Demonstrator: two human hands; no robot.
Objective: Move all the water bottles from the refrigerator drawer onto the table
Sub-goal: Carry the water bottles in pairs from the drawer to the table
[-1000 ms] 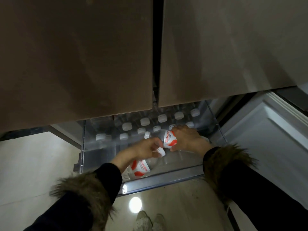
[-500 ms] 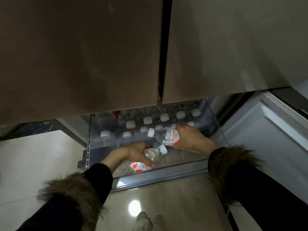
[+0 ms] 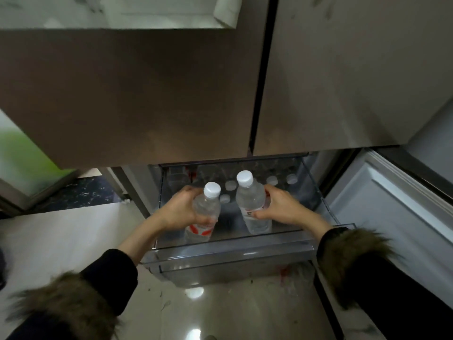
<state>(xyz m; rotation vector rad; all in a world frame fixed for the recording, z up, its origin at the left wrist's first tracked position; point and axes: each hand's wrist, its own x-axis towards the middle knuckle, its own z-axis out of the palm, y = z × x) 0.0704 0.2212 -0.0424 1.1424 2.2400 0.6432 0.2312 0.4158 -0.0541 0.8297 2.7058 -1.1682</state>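
The clear refrigerator drawer (image 3: 228,253) is pulled out below the two brown fridge doors. My left hand (image 3: 181,208) grips a clear water bottle (image 3: 207,207) with a white cap and red label, held upright over the drawer's front. My right hand (image 3: 279,204) holds a second water bottle (image 3: 250,200) upright beside it, a little higher. Behind them several more bottles stand in the drawer, seen as white caps (image 3: 230,185). The backs of the rows are hidden under the doors.
The closed fridge doors (image 3: 171,94) hang directly above the drawer. An open white door or panel (image 3: 392,204) stands to the right. Glossy tiled floor (image 3: 73,241) lies left and in front. A marble edge (image 3: 117,11) shows at the top.
Both hands have turned their bottles from lying tilted to upright and lifted them above the drawer. The view has tilted upward and shifted left.
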